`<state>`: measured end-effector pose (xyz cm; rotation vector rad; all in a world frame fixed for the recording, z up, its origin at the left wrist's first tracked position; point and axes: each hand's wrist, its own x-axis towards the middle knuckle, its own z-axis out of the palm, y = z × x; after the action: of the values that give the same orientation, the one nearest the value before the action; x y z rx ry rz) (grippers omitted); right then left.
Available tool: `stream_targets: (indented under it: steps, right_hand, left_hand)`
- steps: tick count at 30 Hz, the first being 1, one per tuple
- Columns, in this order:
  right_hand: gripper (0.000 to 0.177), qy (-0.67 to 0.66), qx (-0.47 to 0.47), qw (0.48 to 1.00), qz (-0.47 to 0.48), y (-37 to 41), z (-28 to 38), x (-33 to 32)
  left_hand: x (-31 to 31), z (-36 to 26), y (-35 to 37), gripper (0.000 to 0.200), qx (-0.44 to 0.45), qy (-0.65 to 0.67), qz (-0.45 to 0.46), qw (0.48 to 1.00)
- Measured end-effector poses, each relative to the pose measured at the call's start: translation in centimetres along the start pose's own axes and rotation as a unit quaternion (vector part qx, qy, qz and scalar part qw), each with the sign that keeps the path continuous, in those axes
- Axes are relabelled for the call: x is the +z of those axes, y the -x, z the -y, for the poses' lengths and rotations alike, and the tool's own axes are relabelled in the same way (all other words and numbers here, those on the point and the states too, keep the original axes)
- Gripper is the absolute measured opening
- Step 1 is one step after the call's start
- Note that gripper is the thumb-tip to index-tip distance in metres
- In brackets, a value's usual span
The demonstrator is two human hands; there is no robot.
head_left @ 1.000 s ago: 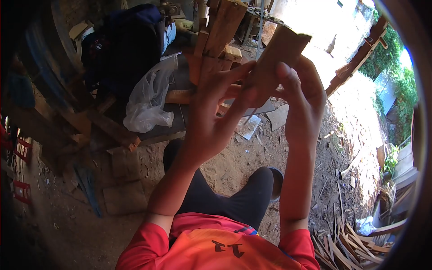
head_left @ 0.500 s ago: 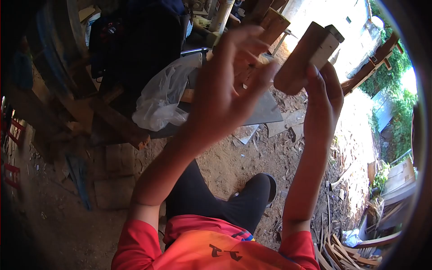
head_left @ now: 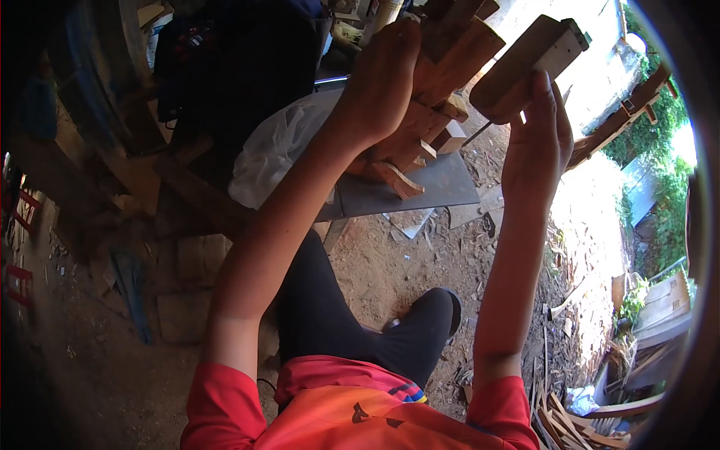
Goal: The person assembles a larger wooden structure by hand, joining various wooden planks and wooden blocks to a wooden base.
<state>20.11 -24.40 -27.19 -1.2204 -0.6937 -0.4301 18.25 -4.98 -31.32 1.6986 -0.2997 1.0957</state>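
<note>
My right hand (head_left: 536,146) is closed on a wooden block (head_left: 525,64) with a rounded lower end and a small dark piece at its upper end. The thumb lies along the pale side of the block, which is held up and tilted. My left hand (head_left: 386,82) is beside a stack of reddish-brown wooden pieces (head_left: 457,64), its back towards me. Its fingers are turned away, so I cannot see whether they grip the wood. A small curved wooden piece (head_left: 399,180) sticks out below the stack, over a dark flat board (head_left: 442,184).
A clear plastic bag (head_left: 274,146) lies left of my left forearm. Dark cloth or bags (head_left: 240,67) are behind it. Wood scraps (head_left: 566,420) are piled at the lower right. Shavings litter the dirt floor (head_left: 375,255). A long wooden piece (head_left: 622,120) stands at the right.
My left hand, spread and blurred before, has moved up against the wooden stack, uncovering its lower pieces. My right hand has shifted slightly up and right with the block.
</note>
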Motion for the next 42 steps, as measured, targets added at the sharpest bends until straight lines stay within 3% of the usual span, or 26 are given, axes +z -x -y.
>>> stream_targets:
  steps: [2, 5, 8, 11, 14, 17, 26, 33, 36, 42]
  right_hand:
    - [0.05, -0.015, 0.008, 1.0, 0.0, -0.3, -0.4, -0.3]
    - [0.05, -0.017, -0.003, 1.0, 0.013, -0.5, -1.0, -0.4]
    - [0.048, -0.031, -0.027, 0.999, 0.0, -0.8, -1.5, -0.2]
    - [0.044, -0.08, -0.02, 0.997, 0.004, -1.5, -1.1, 0.3]
    - [0.037, -0.18, 0.005, 0.983, 0.014, -3.3, -2.5, -0.8]
    - [0.038, -0.167, 0.0, 0.986, 0.025, -3.3, -2.6, -0.7]
    - [0.039, -0.156, -0.019, 0.986, 0.056, -3.5, -2.7, -0.6]
    - [0.039, -0.114, -0.031, 0.993, 0.017, -1.7, -0.4, 2.7]
    - [0.038, -0.116, -0.014, 0.987, 0.112, -2.8, -1.1, 1.3]
    - [0.039, -0.125, 0.0, 0.984, 0.123, -2.8, -0.9, 1.7]
  left_hand:
    - [-0.2, -0.1, 0.5, 0.052, -0.003, -0.002, 0.026, 1.0]
    - [0.1, 1.6, 1.1, 0.052, 0.138, -0.089, -0.004, 0.987]
    - [-0.1, 1.3, 1.0, 0.051, 0.062, -0.036, 0.013, 0.997]
    - [-0.4, 0.0, 1.2, 0.052, 0.053, -0.011, 0.023, 0.998]
    - [-0.2, -0.3, 1.1, 0.048, 0.098, 0.015, -0.021, 0.995]
    - [-0.8, 0.6, 0.9, 0.044, 0.198, -0.025, -0.031, 0.979]
    - [-1.4, 0.5, 1.4, 0.031, 0.079, 0.047, 0.002, 0.996]
    - [-1.7, 0.6, 1.1, 0.037, 0.08, 0.08, 0.008, 0.994]
    - [-1.4, 0.5, 1.3, 0.04, 0.058, 0.101, 0.0, 0.993]
    - [-1.6, 0.3, 1.4, 0.044, 0.007, 0.107, 0.011, 0.994]
